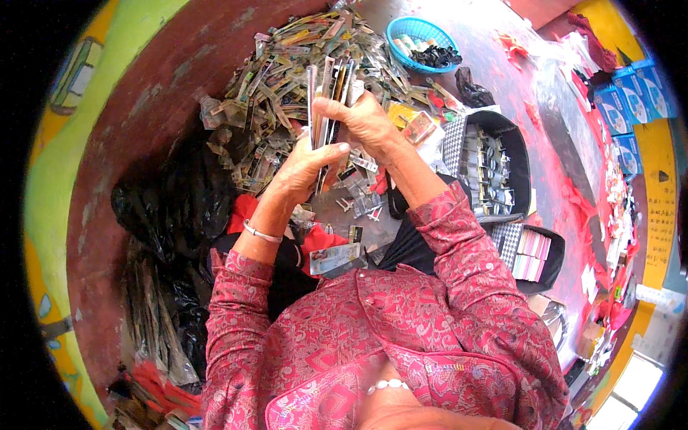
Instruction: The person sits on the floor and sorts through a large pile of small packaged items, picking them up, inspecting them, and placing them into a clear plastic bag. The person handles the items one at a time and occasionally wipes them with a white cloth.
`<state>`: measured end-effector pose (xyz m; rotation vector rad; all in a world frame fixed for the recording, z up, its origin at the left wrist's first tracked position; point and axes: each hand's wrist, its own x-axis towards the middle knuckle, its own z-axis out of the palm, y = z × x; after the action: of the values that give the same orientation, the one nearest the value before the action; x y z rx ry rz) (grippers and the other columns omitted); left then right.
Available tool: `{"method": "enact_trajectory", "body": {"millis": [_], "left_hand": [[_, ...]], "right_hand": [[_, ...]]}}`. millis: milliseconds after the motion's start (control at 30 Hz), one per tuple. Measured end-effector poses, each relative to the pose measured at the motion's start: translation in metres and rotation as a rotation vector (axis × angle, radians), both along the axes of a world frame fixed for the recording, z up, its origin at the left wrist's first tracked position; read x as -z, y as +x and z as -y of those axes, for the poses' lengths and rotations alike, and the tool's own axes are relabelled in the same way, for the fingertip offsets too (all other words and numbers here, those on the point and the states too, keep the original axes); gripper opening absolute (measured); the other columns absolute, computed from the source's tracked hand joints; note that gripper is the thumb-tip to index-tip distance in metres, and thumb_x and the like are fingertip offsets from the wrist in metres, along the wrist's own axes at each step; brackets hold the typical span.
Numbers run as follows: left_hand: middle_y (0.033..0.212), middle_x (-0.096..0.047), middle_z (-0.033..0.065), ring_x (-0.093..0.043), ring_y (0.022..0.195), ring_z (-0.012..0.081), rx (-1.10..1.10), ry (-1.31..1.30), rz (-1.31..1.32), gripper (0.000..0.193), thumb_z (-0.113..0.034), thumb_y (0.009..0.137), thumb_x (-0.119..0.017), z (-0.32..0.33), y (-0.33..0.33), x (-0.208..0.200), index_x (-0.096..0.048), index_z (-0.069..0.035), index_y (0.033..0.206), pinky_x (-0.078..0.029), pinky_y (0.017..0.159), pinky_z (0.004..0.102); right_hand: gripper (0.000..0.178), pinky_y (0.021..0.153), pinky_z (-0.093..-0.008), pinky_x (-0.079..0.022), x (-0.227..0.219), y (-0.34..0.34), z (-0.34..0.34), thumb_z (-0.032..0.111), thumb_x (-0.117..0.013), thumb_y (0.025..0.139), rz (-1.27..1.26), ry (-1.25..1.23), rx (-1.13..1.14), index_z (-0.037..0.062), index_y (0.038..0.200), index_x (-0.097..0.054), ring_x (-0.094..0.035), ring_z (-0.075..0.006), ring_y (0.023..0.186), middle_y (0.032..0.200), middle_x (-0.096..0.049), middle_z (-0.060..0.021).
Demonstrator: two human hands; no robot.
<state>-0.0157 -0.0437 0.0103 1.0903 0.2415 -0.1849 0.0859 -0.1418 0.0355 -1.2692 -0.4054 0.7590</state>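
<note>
Upright between my hands is a bundle of thin, flat packaged strips [331,84], in white, black and brown tones. My left hand [299,168] closes around its lower part, thumb across the front. Higher up, my right hand [367,123] grips the right side with its thumb over the strips. What is inside the packages is too small to make out. Just beyond the hands lies a large heap of similar slim packets [287,54]. Small clear packets [358,188] are scattered beneath my hands, and a flat pale card pack [335,258] lies near my lap.
A blue plastic basket [441,31] with rolls and black items stands far right. To the right are an open black case with a checked side [522,158] and a smaller case [553,261] holding pink-and-white packs. Black plastic bags [161,201] lie left; blue boxes [631,97] stand far right.
</note>
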Motion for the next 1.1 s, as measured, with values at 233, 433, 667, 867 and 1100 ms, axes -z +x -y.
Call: {"method": "enact_trajectory", "body": {"millis": [233, 433, 667, 867, 1100], "left_hand": [[0.061, -0.051, 0.0031, -0.048, 0.046, 0.0092, -0.053, -0.071, -0.009, 0.036, -0.037, 0.070, -0.067, 0.002, -0.007, -0.011, -0.050, -0.007, 0.080, -0.037, 0.037, 0.0200], [0.068, -0.055, 0.0067, -0.055, 0.054, 0.0133, 0.012, -0.315, 0.043, 0.037, -0.031, 0.076, -0.063, -0.004, -0.011, -0.011, -0.051, -0.001, 0.094, -0.043, 0.041, 0.0216], [0.068, -0.055, 0.0078, -0.054, 0.054, 0.0140, -0.014, -0.315, -0.002, 0.031, -0.019, 0.076, -0.063, -0.013, -0.013, -0.001, -0.052, 0.002, 0.094, -0.046, 0.047, 0.0241], [0.066, -0.054, 0.0034, -0.049, 0.050, 0.0089, -0.127, -0.222, -0.034, 0.023, -0.019, 0.078, -0.059, -0.013, -0.009, 0.001, -0.052, -0.002, 0.093, -0.039, 0.044, 0.0209], [0.061, -0.054, 0.0045, -0.046, 0.041, 0.0104, -0.235, -0.032, -0.092, 0.008, -0.006, 0.075, -0.048, -0.001, -0.006, 0.003, -0.053, -0.003, 0.081, -0.034, 0.036, 0.0208]], "right_hand": [[0.030, 0.055, -0.0248, -0.049, 0.006, 0.002, 0.000, 0.018, -0.069, 0.072, -0.158, 0.109, -0.045, 0.0034, 0.094, -0.056, -0.059, -0.0125, 0.065, 0.080, -0.060, -0.0048], [0.026, 0.042, -0.0183, -0.042, -0.011, 0.000, 0.007, 0.022, -0.067, 0.075, -0.022, 0.010, -0.136, 0.0048, 0.091, -0.056, -0.053, -0.0070, 0.052, 0.070, -0.058, -0.0005], [0.037, 0.065, -0.0258, -0.045, 0.019, 0.023, 0.007, 0.033, -0.068, 0.074, -0.068, 0.032, 0.084, 0.0055, 0.095, -0.055, -0.054, -0.0106, 0.073, 0.084, -0.058, -0.0025], [0.019, 0.061, -0.0282, -0.046, -0.018, 0.031, 0.018, 0.020, -0.049, 0.087, 0.188, 0.224, 0.578, 0.0020, 0.092, -0.056, -0.056, -0.0143, 0.066, 0.079, -0.060, -0.0038], [0.057, 0.103, -0.0353, -0.023, 0.004, -0.010, -0.004, 0.007, -0.061, 0.070, 1.092, -0.038, -0.259, 0.0080, 0.124, -0.044, -0.032, -0.0258, 0.124, 0.133, -0.035, -0.0105]]}}
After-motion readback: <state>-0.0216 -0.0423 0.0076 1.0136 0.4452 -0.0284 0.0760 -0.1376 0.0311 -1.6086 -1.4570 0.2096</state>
